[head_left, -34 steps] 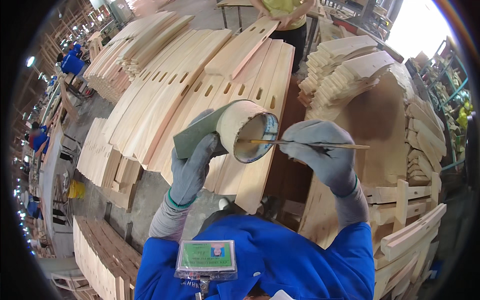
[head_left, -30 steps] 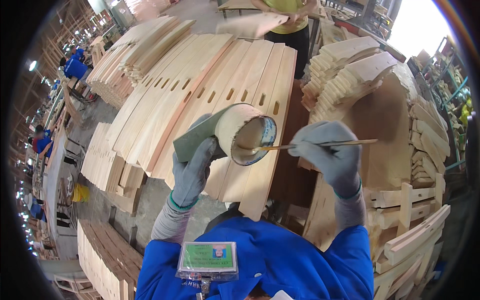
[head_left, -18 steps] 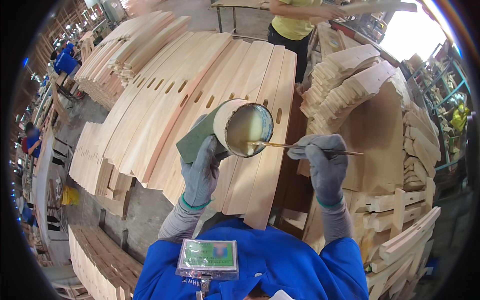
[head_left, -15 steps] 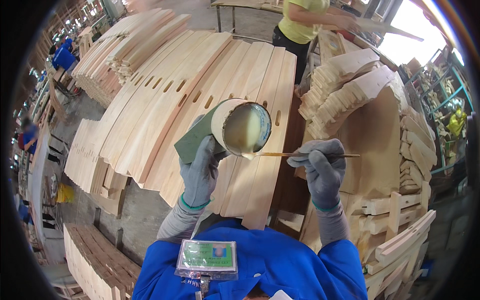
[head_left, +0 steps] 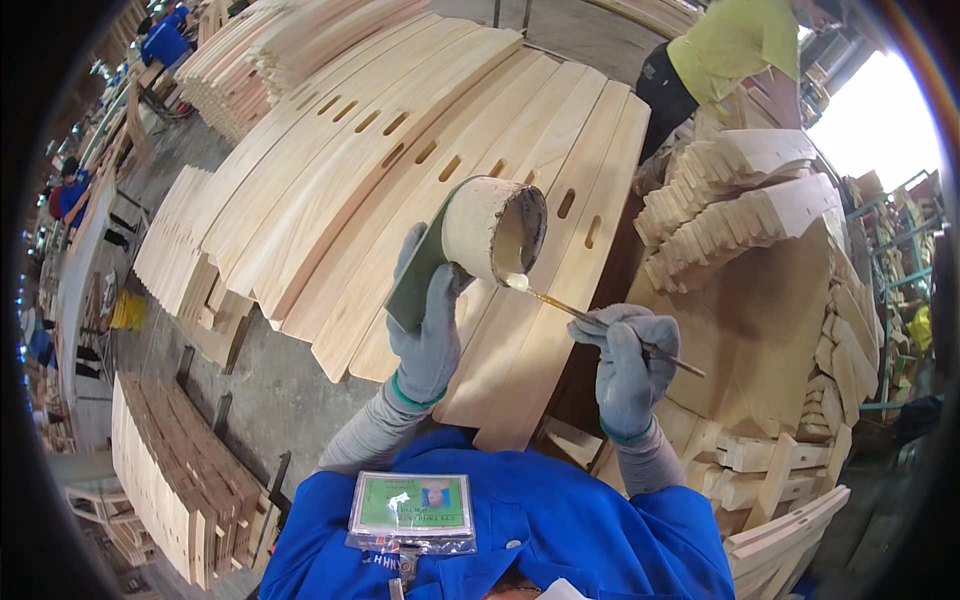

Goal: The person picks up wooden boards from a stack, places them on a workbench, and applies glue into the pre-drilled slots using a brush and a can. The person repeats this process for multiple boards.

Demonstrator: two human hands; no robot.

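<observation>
My left hand wears a grey glove and holds a round pot tipped to the right. Pale, creamy liquid, perhaps glue, shows inside the pot. A stiff dark green sheet lies between my palm and the pot. In my gloved right hand is a thin brush, pinched like a pen. Its white-coated tip touches the pot's lower rim. Below both hands, pale wooden slats lie side by side, several with oblong slots near one end.
Curved wooden parts are piled at the right beside a brown board. More cut pieces lie at lower right. A stack of timber stands lower left. A co-worker in a yellow shirt is at the far right.
The pot has turned further to the right, so less of its inside shows. The brush now slants, its tip up at the rim and its handle lower. My view has shifted and tilted.
</observation>
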